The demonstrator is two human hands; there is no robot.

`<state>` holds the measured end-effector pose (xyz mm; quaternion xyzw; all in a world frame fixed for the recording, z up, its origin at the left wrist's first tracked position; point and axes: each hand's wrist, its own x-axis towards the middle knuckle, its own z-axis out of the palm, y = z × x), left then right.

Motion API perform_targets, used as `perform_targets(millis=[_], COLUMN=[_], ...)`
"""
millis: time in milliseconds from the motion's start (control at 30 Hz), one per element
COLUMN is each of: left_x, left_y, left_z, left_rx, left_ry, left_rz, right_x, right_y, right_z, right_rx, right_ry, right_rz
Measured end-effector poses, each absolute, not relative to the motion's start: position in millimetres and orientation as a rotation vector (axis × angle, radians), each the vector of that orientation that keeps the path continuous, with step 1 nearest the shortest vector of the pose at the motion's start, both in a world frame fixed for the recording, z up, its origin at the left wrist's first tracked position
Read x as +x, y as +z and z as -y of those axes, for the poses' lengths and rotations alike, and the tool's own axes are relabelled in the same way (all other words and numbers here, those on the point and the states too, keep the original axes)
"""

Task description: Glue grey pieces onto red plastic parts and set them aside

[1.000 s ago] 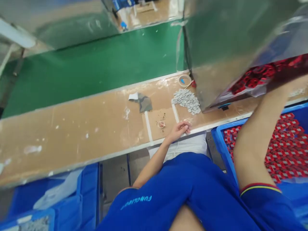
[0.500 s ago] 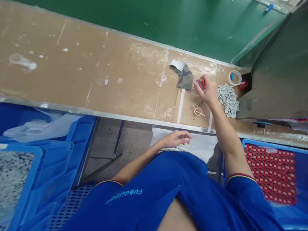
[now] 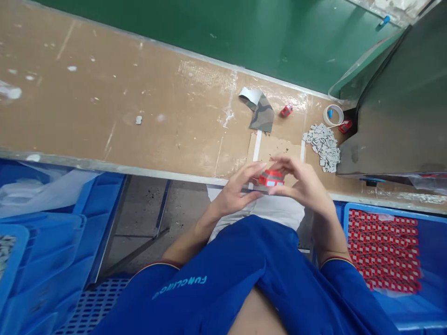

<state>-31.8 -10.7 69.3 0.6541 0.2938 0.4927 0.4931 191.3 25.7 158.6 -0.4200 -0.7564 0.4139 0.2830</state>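
A red toy car with a grey band and pale windows is held between my two hands, just above the front edge of the bench. My left hand curls its fingers and thumb around the left end. From the other side my right hand grips the car, thumb on the lower side and fingers over the top. Farther back, a second red toy car rests on the bench. Beside it lies a folded camouflage-patterned strip. My hands hide part of the bench where the small cup stood.
Small grey pieces lie heaped at the right, near a tape roll and another red toy. A dark panel bounds that side. Below right, a blue crate holds rows of red toys. Blue bins stand left.
My right hand has come back from the far part of the bench to the front edge, bringing a toy car. My left hand has risen from my lap to meet it.
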Motion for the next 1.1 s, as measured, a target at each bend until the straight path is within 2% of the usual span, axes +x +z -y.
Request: perform_targets(millis=[100,233,433,600,800,900,1100], left_x=[-19.1,-5.5,7.0,19.4,20.3,17.9,18.0], left_y=[76.5,68.9,34.1,14.6,15.3,17.8,17.4], left_z=[10.9,15.1,12.5,9.0,3.2,1.6,3.7], left_rx=[1.831,1.766,1.529,1.423,1.487,1.560,1.609], left_ry=[1.196,1.156,1.063,1.042,1.029,1.036,1.032], left_rz=[-0.613,-0.691,-0.883,-0.876,-0.914,-0.931,-0.991], right_x=[192.4,201.0,225.1,225.2,219.9,219.2,214.8], right_y=[149.6,125.3,71.0,47.2,44.9,37.0,31.5], right_z=[13.1,31.3,16.4,-11.2,-31.5,-32.0,-19.8], right_rx=[-1.175,-1.311,-1.547,-1.423,-1.372,-1.331,-1.398], right_ry=[1.399,1.447,0.825,0.565,0.298,0.341,0.683], right_rz=[1.742,1.484,1.462,1.691,1.642,1.566,1.119])
